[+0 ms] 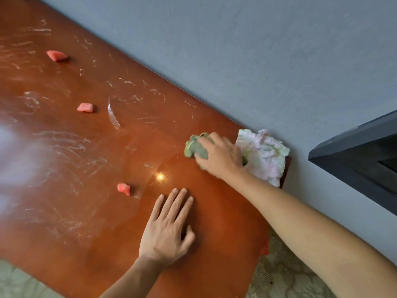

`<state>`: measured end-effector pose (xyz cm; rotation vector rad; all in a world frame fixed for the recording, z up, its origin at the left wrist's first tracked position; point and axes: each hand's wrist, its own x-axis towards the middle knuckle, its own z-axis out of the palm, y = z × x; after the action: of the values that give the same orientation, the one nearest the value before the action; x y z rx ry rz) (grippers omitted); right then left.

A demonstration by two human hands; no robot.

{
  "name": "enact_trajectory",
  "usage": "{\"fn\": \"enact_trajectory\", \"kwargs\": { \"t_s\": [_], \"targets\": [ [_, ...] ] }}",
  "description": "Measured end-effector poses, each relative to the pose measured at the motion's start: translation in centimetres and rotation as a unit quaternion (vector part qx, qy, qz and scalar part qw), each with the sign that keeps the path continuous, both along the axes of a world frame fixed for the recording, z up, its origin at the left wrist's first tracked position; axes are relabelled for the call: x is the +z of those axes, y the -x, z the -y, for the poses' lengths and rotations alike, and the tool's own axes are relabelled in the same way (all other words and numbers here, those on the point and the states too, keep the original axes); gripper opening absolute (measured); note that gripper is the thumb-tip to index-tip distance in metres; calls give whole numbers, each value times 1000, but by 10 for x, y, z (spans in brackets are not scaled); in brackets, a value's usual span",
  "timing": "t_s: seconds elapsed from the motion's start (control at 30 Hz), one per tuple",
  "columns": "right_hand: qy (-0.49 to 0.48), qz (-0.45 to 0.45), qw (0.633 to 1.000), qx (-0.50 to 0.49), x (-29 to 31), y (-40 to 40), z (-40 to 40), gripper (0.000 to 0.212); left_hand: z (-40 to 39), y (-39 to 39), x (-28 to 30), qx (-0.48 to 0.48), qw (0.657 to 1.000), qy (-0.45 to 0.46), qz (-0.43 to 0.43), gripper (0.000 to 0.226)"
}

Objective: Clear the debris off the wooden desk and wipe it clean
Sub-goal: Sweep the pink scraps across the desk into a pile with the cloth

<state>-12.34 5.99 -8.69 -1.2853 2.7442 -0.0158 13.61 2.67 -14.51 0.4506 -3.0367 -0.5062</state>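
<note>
The reddish wooden desk [90, 211] runs from upper left to lower right, streaked with white smears on its left part. Three pink chunks lie on it: one far left [56, 55], one in the middle [85, 107], one nearer me [123, 188]. A clear shard [113, 116] lies right of the middle chunk. My right hand [219, 158] grips a crumpled green cloth [194, 147] against the desk near its far right corner. My left hand [167, 229] rests flat on the desk with fingers straight.
A white and pink towel [266, 153] sits bunched on the desk's right corner against the grey wall [236, 50]. A dark box-like object [356, 160] juts in at the right. Patterned carpet [279, 274] shows below the desk's right end. Something red [264, 248] peeks past the desk edge.
</note>
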Motion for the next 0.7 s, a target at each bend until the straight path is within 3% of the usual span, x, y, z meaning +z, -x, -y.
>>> {"fn": "enact_trajectory", "kwargs": {
  "t_s": [0.1,0.17,0.27,0.47,0.7],
  "targets": [
    [10,0,988,-157,0,41,33,53,0,2,1,1,1000,-4,-3,75],
    [4,16,985,-170,1,59,57,55,-1,1,1,7,1000,-8,-12,74],
    [9,3,995,-97,2,50,75,54,0,0,2,11,1000,-14,-25,73],
    [-2,-39,985,171,5,-6,22,50,-1,-1,1,11,1000,-17,-23,74],
    [-37,-30,998,-32,13,80,104,48,-1,0,0,16,999,-21,-35,76]
  ]
}}
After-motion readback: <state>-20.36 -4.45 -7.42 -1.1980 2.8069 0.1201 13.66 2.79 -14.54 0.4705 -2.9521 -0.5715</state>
